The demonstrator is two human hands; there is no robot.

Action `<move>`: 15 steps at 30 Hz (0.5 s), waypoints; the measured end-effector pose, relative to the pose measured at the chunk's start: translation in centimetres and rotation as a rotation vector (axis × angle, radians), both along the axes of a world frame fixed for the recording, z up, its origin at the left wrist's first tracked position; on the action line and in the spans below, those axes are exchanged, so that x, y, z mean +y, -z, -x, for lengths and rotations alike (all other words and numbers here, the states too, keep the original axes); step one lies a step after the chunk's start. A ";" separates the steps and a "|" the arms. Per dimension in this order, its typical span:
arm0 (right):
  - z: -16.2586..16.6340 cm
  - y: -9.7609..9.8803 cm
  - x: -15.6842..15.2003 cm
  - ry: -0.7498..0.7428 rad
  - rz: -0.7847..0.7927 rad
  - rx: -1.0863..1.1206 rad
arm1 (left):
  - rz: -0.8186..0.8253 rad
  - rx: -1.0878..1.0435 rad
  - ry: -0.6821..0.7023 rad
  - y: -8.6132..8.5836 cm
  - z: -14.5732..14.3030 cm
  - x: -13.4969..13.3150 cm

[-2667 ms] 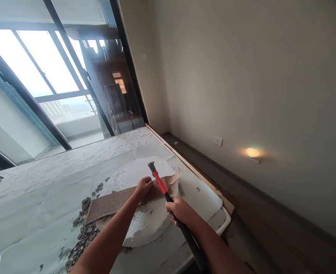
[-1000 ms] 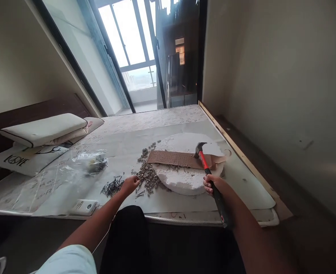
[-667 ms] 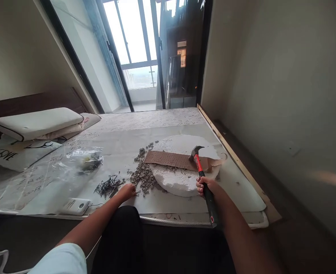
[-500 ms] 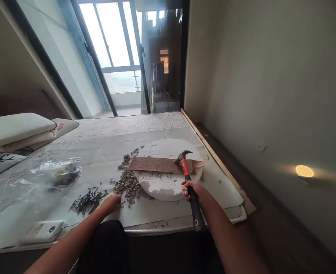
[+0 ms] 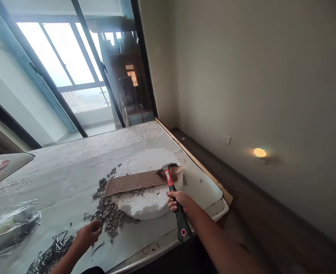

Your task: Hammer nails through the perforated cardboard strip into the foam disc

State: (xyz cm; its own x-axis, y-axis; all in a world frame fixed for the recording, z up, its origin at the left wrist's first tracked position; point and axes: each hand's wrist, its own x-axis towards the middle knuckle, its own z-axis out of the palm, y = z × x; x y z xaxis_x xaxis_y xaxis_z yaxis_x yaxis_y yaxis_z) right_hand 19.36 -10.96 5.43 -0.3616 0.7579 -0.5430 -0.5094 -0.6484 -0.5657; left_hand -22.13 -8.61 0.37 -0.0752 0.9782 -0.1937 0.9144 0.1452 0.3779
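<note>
My right hand (image 5: 177, 201) is wrapped round the black grip of a claw hammer (image 5: 168, 176) with a red neck. The hammer's head rests over the right end of a brown board dotted with small holes (image 5: 136, 182). This board lies across a round white foam slab (image 5: 145, 158). My left hand (image 5: 90, 233) is curled with thumb and fingers together beside a heap of grey rubble bits (image 5: 109, 215); whatever it may pinch is hidden. A single nail (image 5: 98, 248) lies just below it, and a pile of nails (image 5: 52, 253) sits by my left wrist.
A clear plastic bag (image 5: 10, 228) lies at the left on the sheet-covered mattress (image 5: 79, 175). Folded bedding (image 5: 8, 167) is farther back. A wooden edge strip (image 5: 196, 160) runs along the right side, with a wall and a lit lamp (image 5: 260, 153) beyond.
My view has swung to the right, so the scene sits farther left and lower. My left hand has risen off the sheet near the nail. The hammer stays on the board.
</note>
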 end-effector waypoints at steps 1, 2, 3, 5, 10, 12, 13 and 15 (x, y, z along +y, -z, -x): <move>0.1 0.0 0.0 0.011 -0.016 -0.017 | 0.009 -0.080 -0.020 -1.0 -0.8 0.1; 0.2 -0.1 -0.1 0.022 -0.032 -0.035 | 0.002 -0.149 -0.023 -1.9 -1.8 0.2; 0.1 -0.2 -0.2 0.032 -0.049 -0.054 | -0.011 -0.211 -0.004 -2.8 -3.0 0.3; -0.1 -0.8 -0.4 0.052 -0.083 -0.088 | -0.017 -0.317 0.058 -4.4 -6.0 0.9; -1.8 -2.5 -1.1 0.102 -0.254 -0.342 | 0.066 -0.641 0.161 -7.1 -15.3 4.4; -2.5 -2.8 -1.3 0.119 -0.281 -0.362 | 0.064 -0.749 0.152 -7.6 -19.1 6.6; -2.9 -2.8 -1.3 0.126 -0.285 -0.356 | 0.062 -0.800 0.140 -7.7 -20.9 7.7; -3.5 -2.8 -1.4 0.139 -0.285 -0.354 | 0.078 -0.882 0.127 -7.5 -24.2 10.0</move>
